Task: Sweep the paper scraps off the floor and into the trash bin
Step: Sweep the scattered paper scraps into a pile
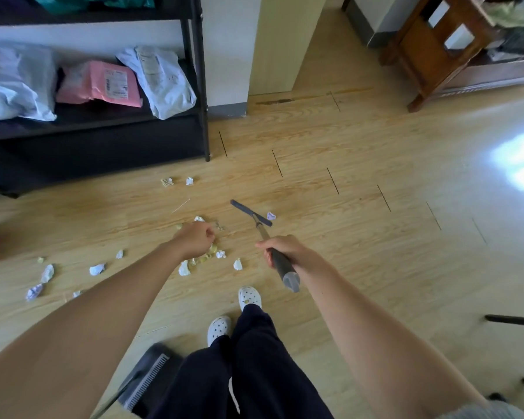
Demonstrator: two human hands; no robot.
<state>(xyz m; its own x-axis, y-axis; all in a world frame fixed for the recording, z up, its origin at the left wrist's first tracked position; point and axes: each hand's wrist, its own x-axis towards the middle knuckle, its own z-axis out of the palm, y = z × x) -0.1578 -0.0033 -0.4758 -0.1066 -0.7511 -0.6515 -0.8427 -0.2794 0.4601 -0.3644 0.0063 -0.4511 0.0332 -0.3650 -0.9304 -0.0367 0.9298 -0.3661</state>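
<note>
Head camera view, looking down at a light wood-plank floor [360, 164] from standing height. Two bare arms reach forward into the scene. The right hand [286, 247] has its grip closed around the dark handle end of a broom [259, 225]; the shaft runs away from the hand toward the far side, ending in a narrow dark head that lies across the floor just beyond the hand. The left hand [195, 238] is held out over the floor with its fingers curled into a loose fist; I cannot tell whether it holds anything.

Crumpled paper scraps [183, 267], white and pale yellow, lie scattered on the floor. Most are clustered under and just near the left hand, and a looser trail spreads toward the left edge. Two more scraps [176, 181] sit farther away, near the foot of a shelf, and one small purple-tinged scrap [271, 215] lies just to the right of the broom head.

At the near edge, two feet in white clogs [248, 297] and dark trousers are visible. Just left of the legs, a dark dustpan [147, 373] with a comb-toothed edge rests on the floor.

On the far left stands a black metal shelf [198, 86] holding soft mailing bags in white, grey and pink. On the far right is a brown wooden piece of furniture [436, 49]. Bright light glares on the floor at the right edge. No trash bin can be made out.
</note>
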